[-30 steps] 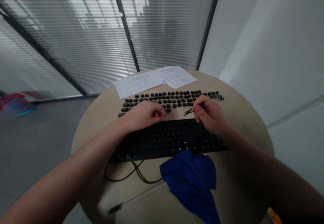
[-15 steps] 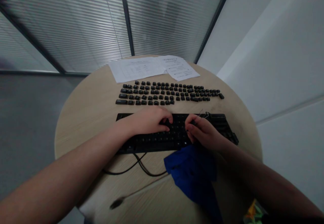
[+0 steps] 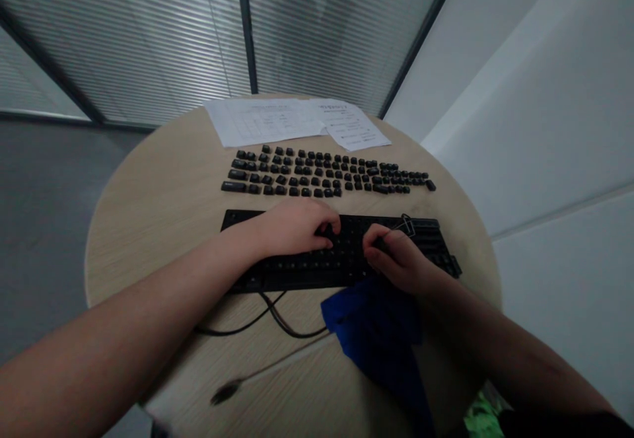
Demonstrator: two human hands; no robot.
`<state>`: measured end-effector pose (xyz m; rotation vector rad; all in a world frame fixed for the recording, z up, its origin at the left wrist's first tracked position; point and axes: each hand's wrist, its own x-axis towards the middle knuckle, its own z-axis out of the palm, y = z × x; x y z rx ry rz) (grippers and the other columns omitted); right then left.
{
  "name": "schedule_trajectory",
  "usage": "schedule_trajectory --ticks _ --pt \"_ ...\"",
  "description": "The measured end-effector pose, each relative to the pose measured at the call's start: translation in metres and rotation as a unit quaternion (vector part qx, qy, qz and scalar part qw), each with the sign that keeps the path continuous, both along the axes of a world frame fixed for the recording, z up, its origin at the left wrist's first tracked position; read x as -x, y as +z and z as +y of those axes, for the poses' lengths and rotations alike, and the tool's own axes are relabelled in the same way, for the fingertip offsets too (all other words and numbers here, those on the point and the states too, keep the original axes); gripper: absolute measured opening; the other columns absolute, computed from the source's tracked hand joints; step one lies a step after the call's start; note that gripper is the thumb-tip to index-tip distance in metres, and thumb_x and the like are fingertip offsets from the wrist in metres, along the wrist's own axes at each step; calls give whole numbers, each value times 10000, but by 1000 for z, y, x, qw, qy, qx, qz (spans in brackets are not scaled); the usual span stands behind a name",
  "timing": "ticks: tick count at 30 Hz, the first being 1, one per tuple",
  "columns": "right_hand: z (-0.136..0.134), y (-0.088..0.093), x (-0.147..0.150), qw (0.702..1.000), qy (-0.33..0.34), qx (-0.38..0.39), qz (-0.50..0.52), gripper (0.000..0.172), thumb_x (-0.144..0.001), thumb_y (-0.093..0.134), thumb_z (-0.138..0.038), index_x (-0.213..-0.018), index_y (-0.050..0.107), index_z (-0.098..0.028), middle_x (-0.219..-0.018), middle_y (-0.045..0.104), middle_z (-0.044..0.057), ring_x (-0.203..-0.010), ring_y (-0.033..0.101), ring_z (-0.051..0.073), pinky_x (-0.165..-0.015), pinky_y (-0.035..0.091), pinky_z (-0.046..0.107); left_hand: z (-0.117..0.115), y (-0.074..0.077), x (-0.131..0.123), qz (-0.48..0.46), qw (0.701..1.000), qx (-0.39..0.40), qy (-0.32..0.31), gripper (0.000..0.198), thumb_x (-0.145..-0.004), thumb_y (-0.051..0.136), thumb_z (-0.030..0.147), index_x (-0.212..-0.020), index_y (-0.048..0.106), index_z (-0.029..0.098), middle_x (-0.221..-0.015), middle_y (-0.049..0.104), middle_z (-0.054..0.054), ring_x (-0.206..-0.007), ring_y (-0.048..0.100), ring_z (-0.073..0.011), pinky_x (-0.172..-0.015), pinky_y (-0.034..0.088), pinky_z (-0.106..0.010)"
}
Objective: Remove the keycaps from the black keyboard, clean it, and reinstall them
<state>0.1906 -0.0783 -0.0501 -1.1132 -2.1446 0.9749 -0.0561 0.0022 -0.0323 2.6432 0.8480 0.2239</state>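
A black keyboard, most of its keycaps off, lies across the round table. My left hand rests on its upper middle, fingers bent down and thumb apart from the forefinger, with nothing visible between them. Just right of it, my right hand is closed with the fingertips drawn together. Thin wire loops stick out behind its knuckles, seemingly of a wire keycap puller; its grip is hidden in the fingers. Loose black keycaps stand in rows beyond the keyboard. A blue cloth lies below my right hand.
Printed sheets lie at the table's far edge. A dark-tipped brush with a thin handle lies near the front. The black cable curves over the tabletop. Blinds and a white wall stand behind.
The view has shifted slightly, so the table and keycaps sit a little higher. My right hand has turned a little, and the wire loops now show farther right. My left hand stays on the keyboard.
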Motion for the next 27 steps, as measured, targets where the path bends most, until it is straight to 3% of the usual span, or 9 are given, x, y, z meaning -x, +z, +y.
schedule_trajectory --ticks 10,16,20,24,27 --pt "-1 -1 1 986 74 -136 -67 129 -984 596 -318 -899 575 -224 -736 630 0 -588 561 137 -564 385 261 0 0 -1 7 1000 7 13 223 -824 765 277 -1046 762 265 -891 719 -2 -783 641 -192 -660 383 -292" --pt "-5 -16 -4 996 -5 -69 54 268 -1025 549 -456 -883 546 -229 -682 554 -23 -529 490 121 -506 392 249 -1 1 -1 4 1000 -2 7 222 -824 758 279 -1044 762 253 -860 713 -1 -747 634 -182 -644 380 -291" --pt "-6 -28 -8 973 -72 -18 217 271 -1057 502 -491 -941 508 -246 -632 528 -55 -447 448 105 -429 351 222 0 1 -2 12 1000 0 4 241 -833 768 287 -1070 765 249 -877 721 -9 -768 649 -190 -632 383 -291" --pt "-4 -32 -9 979 -74 -14 189 262 -1032 576 -481 -951 531 -236 -629 547 -51 -458 473 101 -439 368 214 -2 6 1 5 1000 0 -3 206 -851 756 253 -1057 759 239 -926 745 -15 -791 663 -189 -680 430 -286" --pt "-2 -28 -7 980 -91 -42 172 272 -1026 585 -487 -944 551 -230 -625 541 -49 -456 462 96 -425 342 205 -9 15 3 -51 999 10 -11 161 -888 720 225 -1047 750 219 -995 758 -21 -871 691 -191 -777 485 -293"
